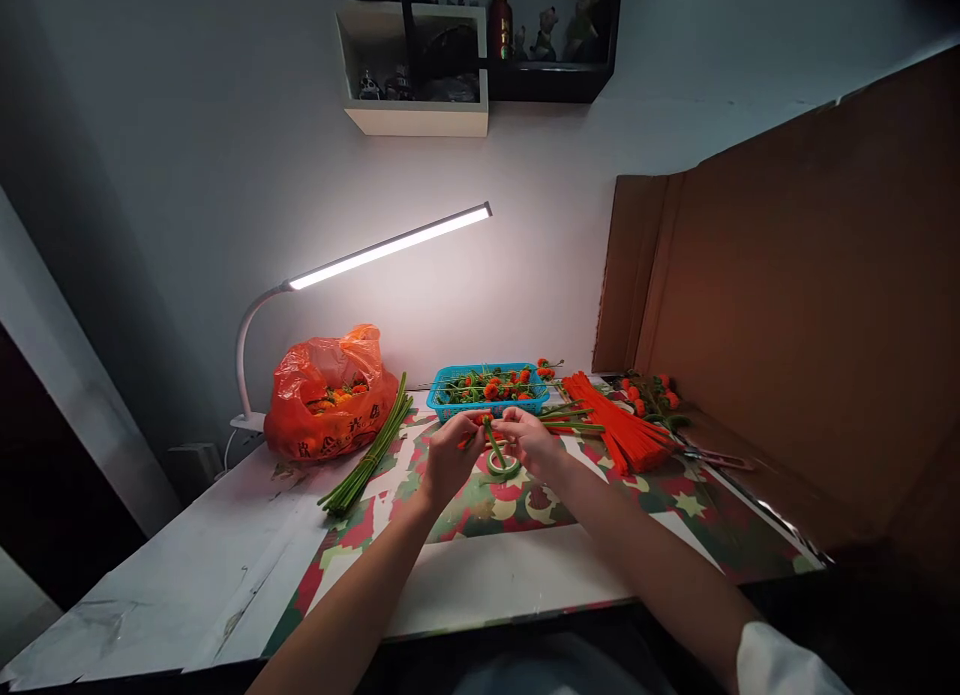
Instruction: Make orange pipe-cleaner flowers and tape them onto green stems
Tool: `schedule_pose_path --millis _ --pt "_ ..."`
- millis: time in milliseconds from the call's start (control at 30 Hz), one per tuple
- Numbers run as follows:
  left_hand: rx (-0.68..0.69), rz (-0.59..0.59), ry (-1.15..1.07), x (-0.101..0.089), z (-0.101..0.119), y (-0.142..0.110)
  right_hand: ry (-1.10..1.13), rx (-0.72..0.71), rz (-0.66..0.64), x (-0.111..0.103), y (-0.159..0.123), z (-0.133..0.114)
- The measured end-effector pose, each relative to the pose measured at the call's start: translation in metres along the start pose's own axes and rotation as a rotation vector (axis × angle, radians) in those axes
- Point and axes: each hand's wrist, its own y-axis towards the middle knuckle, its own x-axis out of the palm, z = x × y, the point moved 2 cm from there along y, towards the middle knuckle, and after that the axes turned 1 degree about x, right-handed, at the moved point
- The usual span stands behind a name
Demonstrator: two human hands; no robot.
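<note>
My left hand (452,457) and my right hand (534,445) meet above the middle of the table, fingertips pinched close together. Between them is a small orange flower (486,416), partly covered by the fingers; my left hand grips it. A green strip of floral tape (492,439) hangs from the flower, and the fingers of my right hand are closed at its upper end. Below, a roll of green floral tape (503,464) lies on the patterned cover. Just behind the hands stands a blue basket (431,399) filled with orange flowers on green stems.
Left are an orange plastic bag (330,437) of flowers and a bundle of green stems (367,472). Red pipe cleaners (619,430), more orange flowers (651,393) and scissors (718,459) lie right, beside a cardboard panel (787,315). A lit lamp (390,247) reaches overhead.
</note>
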Motion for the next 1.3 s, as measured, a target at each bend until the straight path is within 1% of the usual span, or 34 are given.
schedule_pose_path --millis 67,133,200,267,367,433,500,567,600,667,700,733,800,867,900,967,1000,1033,1100,1167,1233,1300 --pt "-0.179 0.04 -0.129 0.001 -0.007 0.001 -0.222 -0.315 0.103 -0.003 -0.004 -0.007" --pt "-0.354 0.045 -0.3 0.002 -0.012 0.001 -0.531 -0.61 0.143 -0.003 -0.01 -0.012" --pt "-0.483 0.033 -0.435 0.004 -0.013 0.002 -0.8 -0.794 0.126 -0.004 -0.014 -0.014" --pt "-0.562 0.025 -0.494 0.005 -0.012 0.003 -0.97 -0.895 0.106 -0.006 -0.015 -0.014" --pt "-0.622 0.003 -0.511 0.005 -0.011 0.003 -1.154 -0.987 0.1 -0.009 -0.013 -0.012" --pt "-0.647 -0.02 -0.522 0.004 -0.012 0.003 -1.253 -1.025 0.087 -0.011 -0.011 -0.01" --pt "-0.654 -0.048 -0.52 0.005 -0.016 0.003 -1.304 -1.033 0.073 -0.01 -0.009 -0.007" --pt "-0.61 -0.057 -0.464 0.005 -0.018 0.003 -1.276 -0.994 0.082 -0.007 -0.008 -0.002" --pt "-0.553 -0.05 -0.403 0.005 -0.019 0.002 -1.222 -0.951 0.106 -0.005 -0.007 0.002" --pt "-0.367 -0.026 -0.207 0.004 -0.016 0.001 -1.029 -0.798 0.188 -0.001 -0.005 0.009" --pt "-0.253 -0.012 -0.091 0.003 -0.013 0.001 -0.881 -0.693 0.225 0.001 -0.003 0.013" --pt "-0.137 -0.007 0.021 0.002 -0.011 0.0 -0.71 -0.57 0.208 0.002 -0.001 0.016" --pt "0.074 -0.023 0.191 0.002 -0.005 -0.002 -0.383 -0.22 0.078 0.004 0.005 0.023" --pt "0.225 -0.078 0.274 0.001 -0.002 -0.003 -0.155 0.112 -0.073 0.003 0.008 0.025" --pt "0.272 -0.114 0.292 0.002 -0.001 -0.004 -0.078 0.224 -0.126 0.002 0.008 0.024" --pt "0.294 -0.151 0.295 0.002 -0.001 -0.004 0.019 0.368 -0.175 -0.002 0.006 0.019" --pt "0.267 -0.142 0.279 0.002 -0.002 -0.004 0.041 0.387 -0.162 -0.004 0.006 0.017" --pt "0.217 -0.118 0.249 0.002 -0.003 -0.003 0.044 0.374 -0.126 -0.006 0.005 0.014" --pt "0.078 -0.05 0.16 0.001 -0.006 -0.002 0.001 0.304 -0.026 -0.008 0.003 0.01" --pt "-0.043 -0.004 0.065 0.0 -0.01 -0.001 -0.062 0.237 0.027 -0.006 0.001 0.008" --pt "-0.108 0.006 0.005 0.0 -0.012 0.0 -0.099 0.19 0.016 -0.003 0.0 0.007" --pt "-0.138 -0.003 -0.02 0.0 -0.012 0.0 -0.107 0.139 -0.011 -0.001 0.001 0.008"
